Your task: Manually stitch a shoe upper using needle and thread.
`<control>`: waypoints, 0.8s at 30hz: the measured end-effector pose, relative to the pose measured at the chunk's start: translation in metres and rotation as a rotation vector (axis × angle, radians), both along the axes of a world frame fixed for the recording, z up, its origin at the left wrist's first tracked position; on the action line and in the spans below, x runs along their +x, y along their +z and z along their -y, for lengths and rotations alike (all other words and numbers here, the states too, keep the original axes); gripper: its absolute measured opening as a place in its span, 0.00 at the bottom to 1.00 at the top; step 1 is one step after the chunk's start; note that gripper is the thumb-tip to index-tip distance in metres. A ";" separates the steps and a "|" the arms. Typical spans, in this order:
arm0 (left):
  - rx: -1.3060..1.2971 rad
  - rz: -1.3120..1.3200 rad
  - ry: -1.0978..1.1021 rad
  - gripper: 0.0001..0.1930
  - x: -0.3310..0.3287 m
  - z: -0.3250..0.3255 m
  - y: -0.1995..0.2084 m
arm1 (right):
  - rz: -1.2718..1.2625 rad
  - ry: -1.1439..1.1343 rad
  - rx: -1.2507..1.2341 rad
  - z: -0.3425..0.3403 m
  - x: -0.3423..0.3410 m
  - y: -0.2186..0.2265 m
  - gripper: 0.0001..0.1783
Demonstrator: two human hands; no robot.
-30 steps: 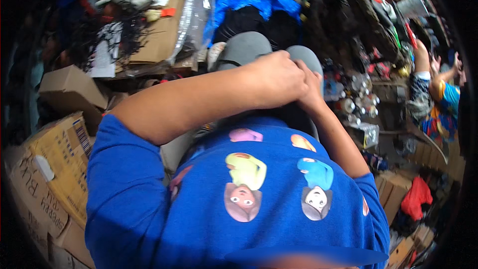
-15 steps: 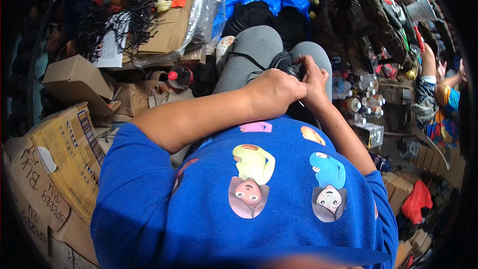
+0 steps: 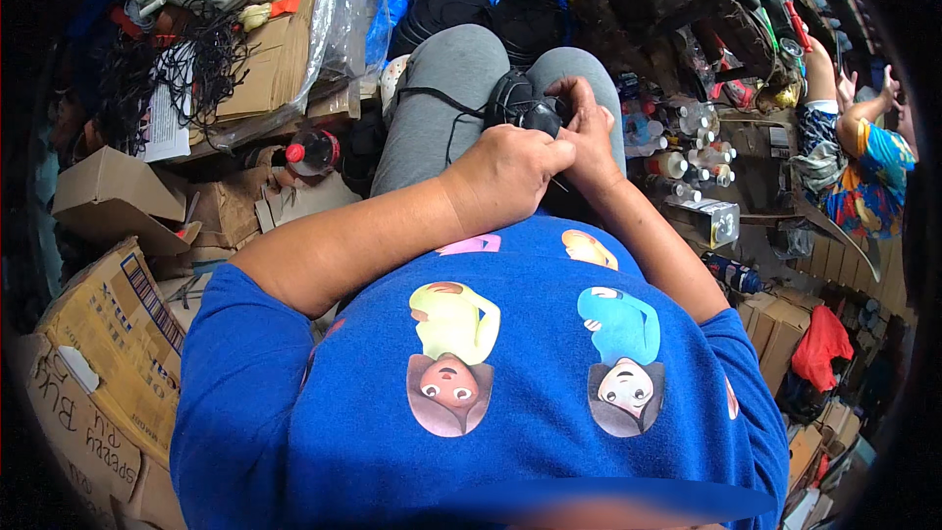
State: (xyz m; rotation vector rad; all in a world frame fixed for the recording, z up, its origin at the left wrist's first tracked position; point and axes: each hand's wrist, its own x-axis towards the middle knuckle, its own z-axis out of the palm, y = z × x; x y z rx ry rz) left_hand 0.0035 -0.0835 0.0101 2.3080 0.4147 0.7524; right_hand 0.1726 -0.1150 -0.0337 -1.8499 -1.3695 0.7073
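Observation:
Between my knees lies a black shoe (image 3: 525,103), its near end covered by my hands. A loose black lace (image 3: 439,93) trails from it across my left thigh. My left hand (image 3: 508,165) is closed in a fist over the near end; its fingertips are hidden. Against it, on the shoe's right side, my right hand (image 3: 589,132) has its fingers bent and pinched together. What lies between the two hands' fingertips is too small to tell.
Flattened cardboard (image 3: 280,49) with a tangle of black laces (image 3: 208,64) is at the far left. Below it are a dark bottle with a red cap (image 3: 314,152) and cardboard boxes (image 3: 123,191). Several plastic bottles (image 3: 692,152) stand right. Another person's arm (image 3: 863,118) shows at far right.
The whole view has shifted, so my hands, knees and the shoe appear farther left. More of the shoe shows above my left hand. Both hands stay closed together at it.

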 end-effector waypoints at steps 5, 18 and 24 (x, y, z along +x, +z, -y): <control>-0.041 -0.023 -0.035 0.06 -0.001 0.001 -0.001 | 0.003 0.076 -0.057 0.007 0.005 0.012 0.26; -0.094 -0.026 -0.027 0.06 -0.001 0.007 -0.003 | 0.126 0.112 -0.039 -0.002 0.012 0.007 0.29; -0.061 -0.066 -0.045 0.06 0.006 0.008 0.000 | 0.088 0.021 0.041 -0.005 0.000 0.009 0.28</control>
